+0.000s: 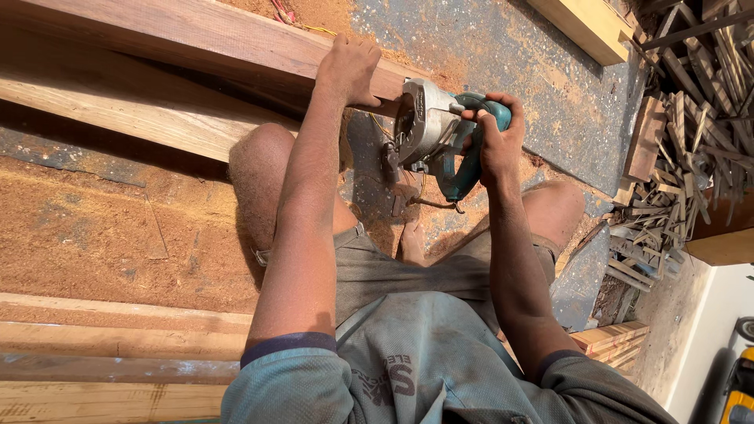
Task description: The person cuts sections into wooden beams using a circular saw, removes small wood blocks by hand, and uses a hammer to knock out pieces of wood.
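Note:
My left hand (349,69) presses down on the end of a reddish wooden plank (181,35) that runs in from the upper left. My right hand (493,133) grips the teal handle of a hand-held circular saw (428,126), whose silver guard sits right at the plank's cut end. The saw hangs just past that end, above the sawdust-covered floor. My knees and one bare foot (410,239) show below the saw.
A paler plank (118,110) lies under the reddish one. More boards (94,353) lie along the lower left. Sawdust (102,228) covers the floor. A heap of wood offcuts (691,133) fills the right side, and a yellow beam (585,27) lies at the top.

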